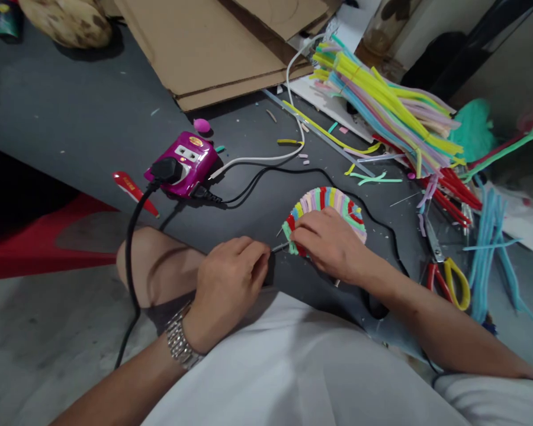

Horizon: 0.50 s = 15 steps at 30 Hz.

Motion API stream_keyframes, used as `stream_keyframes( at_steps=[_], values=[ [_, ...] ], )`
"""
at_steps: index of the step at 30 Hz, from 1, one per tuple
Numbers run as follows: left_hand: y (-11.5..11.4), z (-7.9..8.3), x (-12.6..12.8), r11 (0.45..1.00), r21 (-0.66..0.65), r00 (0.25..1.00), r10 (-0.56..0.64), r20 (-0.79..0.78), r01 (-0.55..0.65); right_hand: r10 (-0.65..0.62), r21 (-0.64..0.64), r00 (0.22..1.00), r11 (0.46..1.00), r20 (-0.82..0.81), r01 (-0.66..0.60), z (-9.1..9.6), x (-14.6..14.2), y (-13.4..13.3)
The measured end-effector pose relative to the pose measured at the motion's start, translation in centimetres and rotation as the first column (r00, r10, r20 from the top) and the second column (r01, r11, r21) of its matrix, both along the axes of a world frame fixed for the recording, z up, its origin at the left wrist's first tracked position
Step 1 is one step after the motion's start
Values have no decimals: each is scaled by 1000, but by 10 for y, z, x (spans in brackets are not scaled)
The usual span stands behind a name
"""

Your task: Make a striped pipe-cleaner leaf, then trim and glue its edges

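A round disc (333, 204) covered in striped pastel and red pipe cleaners lies on the dark table (71, 112). My right hand (331, 245) rests on its near edge, fingers curled and pressed on the green rim. My left hand (228, 284), with a metal watch (180, 343) on the wrist, is closed around a thin dark tool whose tip (281, 247) points at the disc's edge. A black cable runs from near my hands toward the power strip.
A purple power strip (184, 163) with black and white plugs sits left of the disc. A bundle of coloured pipe cleaners (382, 97) lies at the back right, blue ones (493, 236) and red-and-yellow scissors (448, 278) at right. Cardboard sheets (204, 47) lie behind. My knee (151, 260) is below the table edge.
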State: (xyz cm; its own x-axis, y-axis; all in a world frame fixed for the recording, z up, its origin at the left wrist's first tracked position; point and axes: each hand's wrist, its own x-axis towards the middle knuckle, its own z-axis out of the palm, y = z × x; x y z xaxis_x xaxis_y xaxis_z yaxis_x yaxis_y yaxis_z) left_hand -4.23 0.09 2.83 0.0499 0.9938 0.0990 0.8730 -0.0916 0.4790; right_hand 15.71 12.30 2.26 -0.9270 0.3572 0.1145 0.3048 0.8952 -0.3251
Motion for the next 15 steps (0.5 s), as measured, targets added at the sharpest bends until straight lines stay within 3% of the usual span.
stream_keyframes(
  at_steps=[8,15],
  values=[
    [0,-1,0,1000,9,1000,14,-10,-14,-137,-140,990,982,-41,130,1,21,9],
    [0,-1,1,999,7,999,45,0,-45,-140,-119,983,985,-115,126,-5,18,8]
  ],
)
